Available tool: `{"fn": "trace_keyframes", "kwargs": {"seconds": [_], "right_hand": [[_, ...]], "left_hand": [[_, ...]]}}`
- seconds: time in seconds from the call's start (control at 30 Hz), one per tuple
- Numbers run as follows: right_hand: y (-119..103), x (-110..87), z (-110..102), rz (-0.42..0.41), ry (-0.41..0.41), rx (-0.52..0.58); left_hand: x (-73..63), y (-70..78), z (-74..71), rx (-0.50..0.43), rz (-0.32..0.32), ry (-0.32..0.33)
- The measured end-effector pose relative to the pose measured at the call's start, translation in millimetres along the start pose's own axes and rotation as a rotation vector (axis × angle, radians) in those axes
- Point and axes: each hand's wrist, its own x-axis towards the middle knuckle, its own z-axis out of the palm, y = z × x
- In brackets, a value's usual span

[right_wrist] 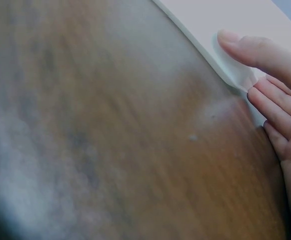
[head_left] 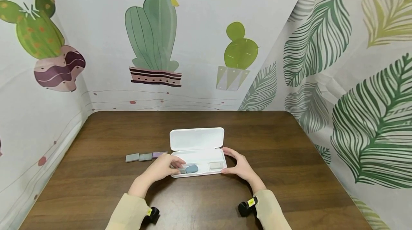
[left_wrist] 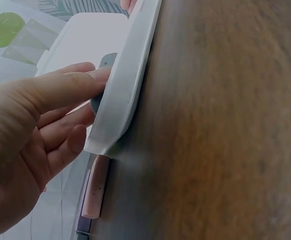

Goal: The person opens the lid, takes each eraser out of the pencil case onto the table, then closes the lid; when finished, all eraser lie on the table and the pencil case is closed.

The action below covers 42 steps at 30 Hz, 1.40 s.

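Note:
A white pencil case (head_left: pixel 199 155) lies on the table with its lid (head_left: pixel 197 139) raised at the back. My left hand (head_left: pixel 168 167) reaches into its left end, thumb by the front rim. In the left wrist view its thumb and fingers close around a blue-grey piece (left_wrist: pixel 107 61), partly hidden by the thumb. The same rounded piece (head_left: pixel 191 169) shows beside the fingertips in the head view. A pale rectangular block (head_left: pixel 216 165) lies in the case's right end. My right hand (head_left: pixel 239 167) holds the case's right end, thumb at the front corner and fingers behind.
Left of the case stand several small blocks in a row: a light grey block (head_left: pixel 132 157), a darker grey block (head_left: pixel 145 157) and a purple block (head_left: pixel 159 155). A pink block (left_wrist: pixel 96 187) shows in the left wrist view. Patterned cloth hangs behind the brown table (head_left: pixel 276 140).

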Motion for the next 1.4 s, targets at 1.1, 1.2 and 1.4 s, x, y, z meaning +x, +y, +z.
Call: {"fn": "trace_keyframes", "kwargs": {"seconds": [1.1,1.2,1.4], "right_hand": [[2,-0.3,4,0.026,0.015,-0.005],[2,-0.2,3,0.028,0.014,-0.010],[0,-0.5,0,0.015,0.005,0.002]], "left_hand": [[-31.2,-29.9,-37.6,-0.189,-0.072,0.250],[-36.1,-36.6,-43.0,-0.165,-0.079,0.271],[-43.8,-46.4,-51.4,-0.118,-0.121,0.275]]}}
